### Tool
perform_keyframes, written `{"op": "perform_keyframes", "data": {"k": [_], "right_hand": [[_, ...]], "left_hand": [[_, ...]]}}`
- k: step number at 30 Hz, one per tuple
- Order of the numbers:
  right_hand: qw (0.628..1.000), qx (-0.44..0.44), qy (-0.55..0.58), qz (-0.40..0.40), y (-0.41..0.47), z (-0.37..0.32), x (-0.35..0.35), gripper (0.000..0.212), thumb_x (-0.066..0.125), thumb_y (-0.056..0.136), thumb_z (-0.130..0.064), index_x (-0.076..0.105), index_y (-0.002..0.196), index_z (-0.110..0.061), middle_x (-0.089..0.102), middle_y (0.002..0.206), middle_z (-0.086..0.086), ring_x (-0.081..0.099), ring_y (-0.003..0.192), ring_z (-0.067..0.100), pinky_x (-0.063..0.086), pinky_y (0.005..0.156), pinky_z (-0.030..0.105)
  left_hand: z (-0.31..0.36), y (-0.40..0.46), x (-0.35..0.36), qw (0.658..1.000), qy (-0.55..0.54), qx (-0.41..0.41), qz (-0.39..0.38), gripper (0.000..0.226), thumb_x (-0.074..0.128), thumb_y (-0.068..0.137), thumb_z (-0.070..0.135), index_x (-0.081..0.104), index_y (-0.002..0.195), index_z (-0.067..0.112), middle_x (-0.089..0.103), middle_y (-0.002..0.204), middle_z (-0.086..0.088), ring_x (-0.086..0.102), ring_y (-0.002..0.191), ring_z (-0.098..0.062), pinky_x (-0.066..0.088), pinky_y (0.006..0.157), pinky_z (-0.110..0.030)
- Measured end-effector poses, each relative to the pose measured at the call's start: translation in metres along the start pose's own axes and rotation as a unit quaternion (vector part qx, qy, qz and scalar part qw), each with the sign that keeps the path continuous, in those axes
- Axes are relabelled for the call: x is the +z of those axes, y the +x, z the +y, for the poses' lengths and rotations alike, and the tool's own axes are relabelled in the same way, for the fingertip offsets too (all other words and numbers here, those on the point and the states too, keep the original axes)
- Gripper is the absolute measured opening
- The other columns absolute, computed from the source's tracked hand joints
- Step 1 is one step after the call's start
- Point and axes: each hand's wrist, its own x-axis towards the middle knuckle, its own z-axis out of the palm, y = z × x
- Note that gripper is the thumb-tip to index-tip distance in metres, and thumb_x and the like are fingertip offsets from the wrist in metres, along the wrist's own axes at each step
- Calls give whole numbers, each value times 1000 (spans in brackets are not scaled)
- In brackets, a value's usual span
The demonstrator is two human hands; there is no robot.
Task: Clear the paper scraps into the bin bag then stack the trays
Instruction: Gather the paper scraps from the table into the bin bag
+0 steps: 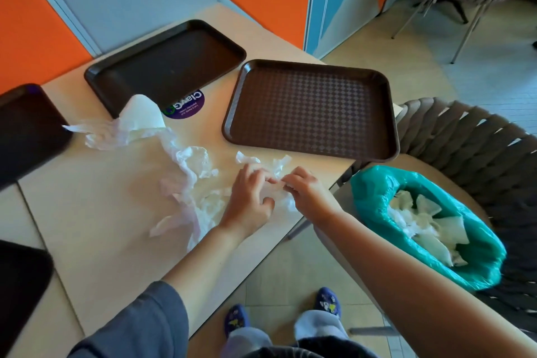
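Both hands are down on the desk (96, 241) now, left hand (247, 200) and right hand (308, 192) curled and pinching one crumpled paper scrap (279, 195) between them, bunching it small, probably so it drops cleanly. The teal bin bag (374, 197) sits just right of that scrap, mouth open and upward, already holding paper. More paper scraps (186, 166) trail away left of the bag, their long axis running from near edge toward the far trays. The checkered tray (311, 110) lies flat beyond the bag, long side across; the plain tray (165, 67) lies further left, unstacked.

both hands (250, 197) gather paper scraps (189, 166).
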Motion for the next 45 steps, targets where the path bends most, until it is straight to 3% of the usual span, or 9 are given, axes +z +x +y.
{"op": "perform_keyframes", "data": {"k": [2, 7, 16, 22, 26, 30, 33, 42, 45], "right_hand": [[1000, -3, -17, -7, -2, 4, 1, 12, 59, 75, 8, 68, 82, 6, 59, 76, 24, 60, 67, 38, 52, 63, 37], [998, -18, -50, -31, -5, 9, 5, 10, 63, 69, 9, 68, 75, 4, 59, 70, 20, 61, 63, 36, 52, 58, 32], [994, 11, -84, -70, -10, 17, 7, 17, 58, 76, 12, 70, 86, 6, 58, 83, 22, 57, 81, 38, 55, 65, 45], [994, 12, -84, -65, -13, 10, 10, 15, 56, 79, 10, 69, 86, 6, 57, 83, 23, 56, 81, 38, 54, 64, 46], [995, 2, -76, -62, -13, -2, 17, 14, 58, 78, 9, 69, 86, 6, 57, 81, 23, 57, 79, 38, 53, 60, 41], [995, 8, -71, -69, -9, -9, 25, 16, 60, 71, 15, 68, 80, 5, 56, 76, 22, 57, 73, 38, 53, 56, 41], [995, 6, -71, -67, -7, -14, 27, 17, 62, 70, 16, 69, 81, 4, 56, 75, 22, 58, 72, 37, 52, 56, 38], [996, 8, -69, -56, -11, -28, 36, 16, 60, 74, 14, 69, 83, 4, 57, 79, 22, 58, 77, 38, 53, 61, 40], [995, 26, -86, -41, -17, -25, 26, 19, 59, 73, 15, 68, 85, 3, 57, 82, 20, 58, 80, 37, 53, 57, 39]], "left_hand": [[-12, 1, -11, 991, 133, 6, -23, 51, 54, 69, 35, 47, 119, 26, 45, 130, -9, 40, 122, -27, 39, 98, -42], [-28, 14, -43, 887, 316, 17, -337, 115, 76, 59, 55, -2, 144, 46, -19, 155, 3, -16, 142, -23, 4, 112, -51], [-19, 46, -69, 782, 366, 33, -503, 123, 87, 49, 41, 8, 143, 45, 23, 140, 10, 16, 131, -15, 24, 105, -40], [-19, 31, -92, 733, 347, 10, -585, 137, 90, 49, 32, -10, 141, 49, 4, 152, 6, 8, 138, -17, 24, 110, -45], [-23, 11, -97, 679, 453, 99, -569, 137, 88, 54, 25, -16, 140, 48, -8, 155, 7, 19, 134, -24, 43, 85, -42], [-49, -2, -97, 726, 432, 169, -508, 113, 63, 70, 1, -11, 138, 52, 8, 151, 12, 37, 114, -22, 53, 67, -41], [-59, -2, -100, 748, 384, 236, -488, 51, 26, 90, 32, 21, 139, 43, 37, 136, 9, 51, 104, -21, 50, 65, -35], [-57, -4, -81, 869, 272, 243, -334, 16, 45, 71, 4, 56, 76, 15, 53, 80, -3, 55, 72, -17, 37, 45, -25], [-48, 1, -73, 938, 146, 189, -252, 19, 50, 74, 12, 62, 88, 16, 55, 76, -5, 49, 75, -17, 46, 58, -28]]}}
